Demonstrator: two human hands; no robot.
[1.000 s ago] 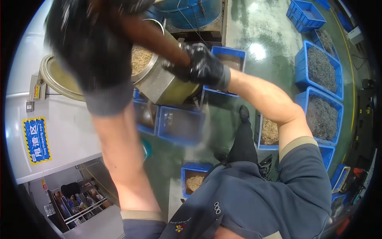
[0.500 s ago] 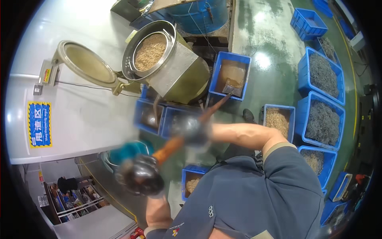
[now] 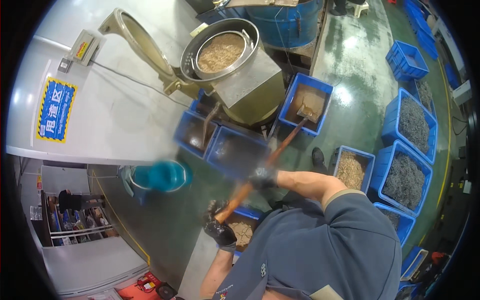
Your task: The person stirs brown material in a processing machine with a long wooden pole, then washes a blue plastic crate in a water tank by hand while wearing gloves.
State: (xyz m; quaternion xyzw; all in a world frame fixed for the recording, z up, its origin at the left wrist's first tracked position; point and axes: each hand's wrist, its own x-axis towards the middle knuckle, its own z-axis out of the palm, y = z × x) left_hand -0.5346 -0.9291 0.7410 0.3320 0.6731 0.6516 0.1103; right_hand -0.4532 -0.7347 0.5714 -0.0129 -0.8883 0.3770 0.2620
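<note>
I hold a long shovel by its wooden handle (image 3: 284, 145) with both black-gloved hands. My left hand (image 3: 218, 222) is closed round the handle's near end, at the lower left. Farther up, my right hand (image 3: 263, 178) grips the shaft, slightly blurred. The shovel's blade (image 3: 307, 113) lies in a blue bin (image 3: 324, 89) with murky brown liquid, and brown wet matter is on it. Left of that bin stands an olive-green drum machine (image 3: 252, 102), its round lid (image 3: 137, 42) swung up. The basket (image 3: 221, 54) inside it is heaped with tan shavings.
Two blue bins (image 3: 235, 151) stand below the drum's spout, beside a teal bucket (image 3: 165, 176). Bins of grey shavings (image 3: 406, 180) line the right side; a bin of tan chips (image 3: 351, 170) is nearer. Another bin (image 3: 242, 234) sits by my left hand. A person (image 3: 75, 201) is far left.
My hands and the handle's near end have moved down and toward my body. The blade stays in the bin, and the whole view has shifted and turned.
</note>
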